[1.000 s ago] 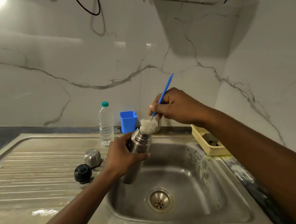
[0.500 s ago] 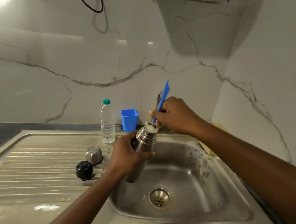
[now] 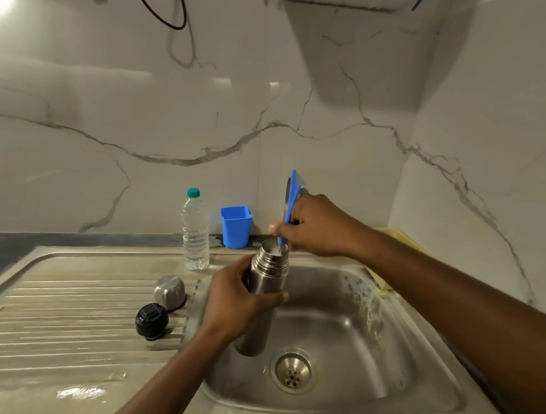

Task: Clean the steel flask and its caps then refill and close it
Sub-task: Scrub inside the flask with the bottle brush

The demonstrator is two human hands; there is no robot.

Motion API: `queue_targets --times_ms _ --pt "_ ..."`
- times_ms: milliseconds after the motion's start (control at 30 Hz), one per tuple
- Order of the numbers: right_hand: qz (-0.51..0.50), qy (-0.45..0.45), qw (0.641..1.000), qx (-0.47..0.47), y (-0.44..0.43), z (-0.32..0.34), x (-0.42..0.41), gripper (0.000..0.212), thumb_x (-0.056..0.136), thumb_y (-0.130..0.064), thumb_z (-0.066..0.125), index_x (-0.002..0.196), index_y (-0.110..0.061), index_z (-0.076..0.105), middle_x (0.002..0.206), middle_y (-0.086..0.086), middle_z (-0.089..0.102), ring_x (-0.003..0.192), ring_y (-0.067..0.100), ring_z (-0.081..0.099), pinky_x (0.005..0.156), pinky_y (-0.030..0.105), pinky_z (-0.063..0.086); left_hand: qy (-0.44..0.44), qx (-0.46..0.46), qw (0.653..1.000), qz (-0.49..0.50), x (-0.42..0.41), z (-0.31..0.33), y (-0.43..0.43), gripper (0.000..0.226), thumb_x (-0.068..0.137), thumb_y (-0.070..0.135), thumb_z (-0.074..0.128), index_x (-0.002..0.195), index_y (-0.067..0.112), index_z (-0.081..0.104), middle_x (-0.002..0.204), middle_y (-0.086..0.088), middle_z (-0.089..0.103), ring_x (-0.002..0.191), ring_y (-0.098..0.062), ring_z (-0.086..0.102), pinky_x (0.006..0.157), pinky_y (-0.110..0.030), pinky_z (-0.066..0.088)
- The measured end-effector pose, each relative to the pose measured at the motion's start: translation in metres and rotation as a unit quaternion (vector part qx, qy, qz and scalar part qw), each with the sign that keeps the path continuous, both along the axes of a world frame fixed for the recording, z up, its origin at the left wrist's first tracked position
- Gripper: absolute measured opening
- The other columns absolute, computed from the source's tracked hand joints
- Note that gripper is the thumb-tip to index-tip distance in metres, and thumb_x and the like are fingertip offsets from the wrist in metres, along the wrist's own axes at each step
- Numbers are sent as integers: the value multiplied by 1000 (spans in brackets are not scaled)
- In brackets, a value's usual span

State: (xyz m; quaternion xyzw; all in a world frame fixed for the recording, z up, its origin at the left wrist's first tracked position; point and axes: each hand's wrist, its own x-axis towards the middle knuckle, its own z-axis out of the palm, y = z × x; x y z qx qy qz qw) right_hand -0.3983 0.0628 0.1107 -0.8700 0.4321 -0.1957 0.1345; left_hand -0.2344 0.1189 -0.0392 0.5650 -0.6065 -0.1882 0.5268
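Gripping flask [image 3: 270, 265] w/ left hand [image 3: 235, 300]; right hand [image 3: 316, 226] holds brush [image 3: 292, 197] in its mouth.

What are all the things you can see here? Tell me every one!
steel flask: one, silver, held upright over the sink
brush: one, blue handle, head down inside the flask
steel cap: one, silver, on the drainboard
black cap: one, black, on the drainboard, nearer than the steel cap
water bottle: one, clear, green lid, behind the drainboard
cup: one, blue, by the wall
sink: one, steel
basket: one, yellow, mostly hidden by the right arm
left hand: grips the flask
right hand: holds the brush
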Motion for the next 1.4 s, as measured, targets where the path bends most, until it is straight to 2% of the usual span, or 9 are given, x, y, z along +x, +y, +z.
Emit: queue_targets --times_ms 67,167,333,467,633,867,1133,1267,1400 --pt "6 -14 1000 -7 -1 19 -4 39 100 -38 68 77 -7 76 61 -6 67 50 4 55 51 18 41 6 3 1000 -3 4 -1 -2 55 65 31 99 113 33 72 100 18 77 92 3 72 78 -17 57" --pt "22 -66 998 0 -1 36 -12 28 100 -36 67 86 -16 81 68 -8 75 57 1 65 54 13 47 2 8 1000 -4 10 -1 -5 59 65 35 98 116 34 70 104 17 77 94 2 71 82 -24 60" --pt "56 -4 998 23 3 12 -4 25 101 -33 66 91 -16 82 76 -5 77 67 4 69 61 12 49 -9 -5 1000 -24 1 11 -8 60 67 29 98 119 32 70 101 17 76 92 4 71 75 -12 56" --pt "26 -70 997 -19 4 38 -14 24 101 -32 67 89 -16 80 69 -10 74 64 -1 68 57 8 47 -9 -1 1000 -18 5 9 -11 63 68 30 98 123 32 68 104 18 75 94 8 69 77 -11 56" --pt "28 -103 994 -14 10 42 -16 26 102 -31 65 87 -15 79 69 -6 75 60 3 68 56 9 48 -12 2 1000 -14 6 6 -11 65 68 31 98 125 33 67 106 19 74 96 9 68 75 -11 53" --pt "1 -130 990 58 14 18 -12 32 107 -29 56 92 -6 74 72 4 77 59 11 69 61 19 56 1 -3 1000 -7 0 0 -7 57 68 26 97 113 40 65 98 22 73 91 12 66 73 -5 50" --pt "-1 -125 991 -52 16 33 -6 35 107 -30 55 83 -10 71 63 -6 71 56 1 68 57 9 48 10 -1 1000 -7 1 2 -25 65 69 30 97 127 32 67 107 21 74 97 10 68 78 -11 52" --pt "-11 -124 990 -68 18 37 -8 36 107 -29 55 86 -6 72 68 -2 73 58 3 70 60 11 50 -3 9 1000 -13 2 0 -33 63 67 25 98 121 33 68 102 22 73 93 11 67 72 -7 51" --pt "-25 -145 985 -85 23 60 -14 33 107 -26 55 90 -3 72 70 0 73 54 2 68 53 8 47 0 34 999 -4 6 -18 -35 63 65 24 99 120 26 69 103 16 75 92 8 69 75 -13 53"
